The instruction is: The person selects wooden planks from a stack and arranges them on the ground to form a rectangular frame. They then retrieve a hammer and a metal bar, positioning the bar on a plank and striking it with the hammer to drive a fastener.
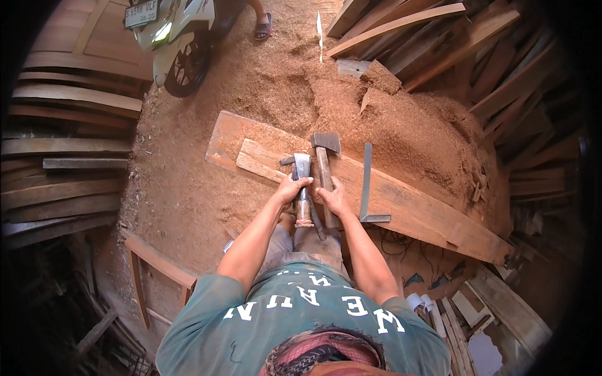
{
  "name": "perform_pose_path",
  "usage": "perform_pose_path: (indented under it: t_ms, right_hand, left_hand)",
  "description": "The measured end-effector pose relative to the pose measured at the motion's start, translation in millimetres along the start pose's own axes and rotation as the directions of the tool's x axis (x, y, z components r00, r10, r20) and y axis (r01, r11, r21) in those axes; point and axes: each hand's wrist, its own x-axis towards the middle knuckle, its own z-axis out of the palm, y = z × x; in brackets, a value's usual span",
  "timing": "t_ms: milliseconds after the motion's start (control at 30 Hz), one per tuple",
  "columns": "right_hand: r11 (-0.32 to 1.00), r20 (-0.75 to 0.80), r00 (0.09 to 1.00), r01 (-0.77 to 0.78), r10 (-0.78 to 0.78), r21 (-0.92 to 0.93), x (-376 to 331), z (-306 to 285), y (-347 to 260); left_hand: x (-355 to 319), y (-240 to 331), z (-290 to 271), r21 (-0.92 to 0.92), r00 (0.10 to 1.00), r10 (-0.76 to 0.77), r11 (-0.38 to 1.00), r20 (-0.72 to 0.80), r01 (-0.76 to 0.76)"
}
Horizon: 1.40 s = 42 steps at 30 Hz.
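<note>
My left hand [290,190] is closed around a wide chisel [303,165], its bright blade pointing away from me and its worn handle toward my lap. Closed on the wooden handle of a hatchet [325,164], my right hand [335,199] is just to the right. The hatchet's dark grey head is at the far end, over the plank. A dark hammer-like tool [287,161] shows beside and behind the chisel; my left hand partly hides it, and I cannot tell whether it is held too. Both hands are above the near edge of a long wooden plank [426,219].
A narrower board [258,156] lies on the plank's left part. Right of my hands rests a metal try square [366,182]. Sawdust [407,131] is heaped beyond. Stacked timber [69,147] lines both sides. A motorcycle [185,50] and another person's sandalled foot [263,28] are at the back.
</note>
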Motion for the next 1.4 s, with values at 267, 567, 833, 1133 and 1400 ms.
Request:
perform_pose_path:
  t_ms: [267, 567, 833, 1133, 1400]
  right_hand:
    - [0.8, 0.171, 0.978, 0.2, -0.123, -0.566, -15, -62, -11]
    - [0.554, 0.115, 0.903, 0.349, -0.413, -0.756, -2, -25, -38]
    - [0.7, 0.268, 0.934, 0.355, -0.236, -0.62, 28, 77, -39]
    - [0.471, 0.206, 0.915, 0.36, -0.348, -0.805, 31, 87, -43]
    - [0.502, 0.282, 0.88, 0.454, -0.382, -0.737, 17, 62, -62]
  left_hand:
    - [17, 3, -57, 0.284, 0.913, 0.17, 0.957, -0.37, -0.063]
    - [66, 5, -62, 0.423, 0.716, 0.233, 0.901, -0.658, 0.096]
    - [30, 39, -41, 0.586, 0.617, 0.367, 0.788, -0.696, 0.191]
    - [14, 40, -75, 0.372, 0.604, 0.246, 0.924, -0.758, 0.091]
    - [20, 55, -158, 0.527, 0.475, 0.45, 0.849, -0.756, 0.035]
